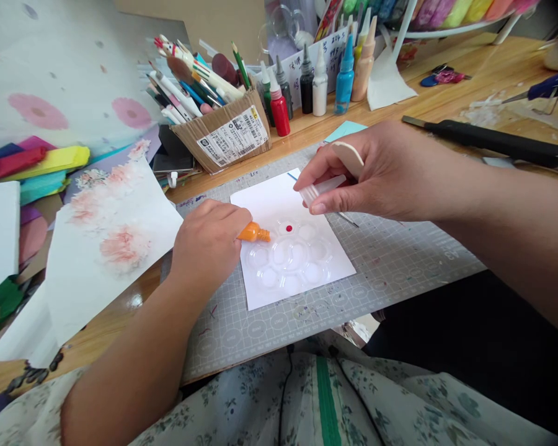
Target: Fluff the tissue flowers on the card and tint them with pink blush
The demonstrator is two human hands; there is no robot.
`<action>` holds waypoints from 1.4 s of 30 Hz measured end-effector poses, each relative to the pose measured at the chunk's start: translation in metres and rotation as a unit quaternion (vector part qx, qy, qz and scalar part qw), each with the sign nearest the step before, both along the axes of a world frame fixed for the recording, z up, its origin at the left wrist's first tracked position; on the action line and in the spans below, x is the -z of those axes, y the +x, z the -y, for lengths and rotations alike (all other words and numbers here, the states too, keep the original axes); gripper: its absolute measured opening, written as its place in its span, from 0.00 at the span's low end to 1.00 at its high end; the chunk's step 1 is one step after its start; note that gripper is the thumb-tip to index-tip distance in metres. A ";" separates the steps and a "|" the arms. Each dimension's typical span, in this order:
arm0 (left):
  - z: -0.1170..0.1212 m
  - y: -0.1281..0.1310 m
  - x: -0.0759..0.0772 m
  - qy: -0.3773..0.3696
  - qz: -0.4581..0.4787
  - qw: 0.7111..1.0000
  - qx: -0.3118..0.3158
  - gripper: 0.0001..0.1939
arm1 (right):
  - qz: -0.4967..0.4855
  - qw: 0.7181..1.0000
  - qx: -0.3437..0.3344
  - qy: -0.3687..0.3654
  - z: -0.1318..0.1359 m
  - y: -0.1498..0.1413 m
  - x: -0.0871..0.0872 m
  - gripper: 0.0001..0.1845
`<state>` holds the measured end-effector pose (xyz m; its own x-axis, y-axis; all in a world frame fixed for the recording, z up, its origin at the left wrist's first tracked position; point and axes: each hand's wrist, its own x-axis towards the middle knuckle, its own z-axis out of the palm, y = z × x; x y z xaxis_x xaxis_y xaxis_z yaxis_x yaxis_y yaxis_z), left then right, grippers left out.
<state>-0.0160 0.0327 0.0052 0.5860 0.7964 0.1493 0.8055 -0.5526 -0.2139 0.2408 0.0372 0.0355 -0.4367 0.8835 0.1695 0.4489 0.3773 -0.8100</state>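
My left hand is wrapped round a small orange paint bottle. The bottle is tipped on its side, its uncapped neck pointing right over the left edge of a clear flower-shaped palette. One well at the palette's far side holds a drop of red paint. Above and to the right, my right hand pinches a translucent pointed nozzle cap. A pale, round-ended flat piece also shows between its fingers. Under the palette lies a white sheet of paper.
A grey cutting mat lies beneath the paper. Behind it stand a cardboard box of pens and brushes and several paint bottles. Paper with pinkish flowers lies left. A black-handled tool and a blue-handled tool lie right.
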 end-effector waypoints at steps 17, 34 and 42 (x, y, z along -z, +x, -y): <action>-0.001 -0.002 0.002 0.018 0.015 0.999 0.025 0.15 | -0.011 1.000 -0.006 0.015 -0.001 0.000 0.000 0.16; -0.001 -0.003 0.001 0.025 0.018 0.999 0.016 0.15 | -0.001 1.000 -0.001 0.011 -0.001 0.000 0.001 0.17; -0.001 -0.003 0.001 0.041 0.017 0.999 0.024 0.14 | -0.017 1.000 -0.008 0.005 -0.001 0.000 0.001 0.17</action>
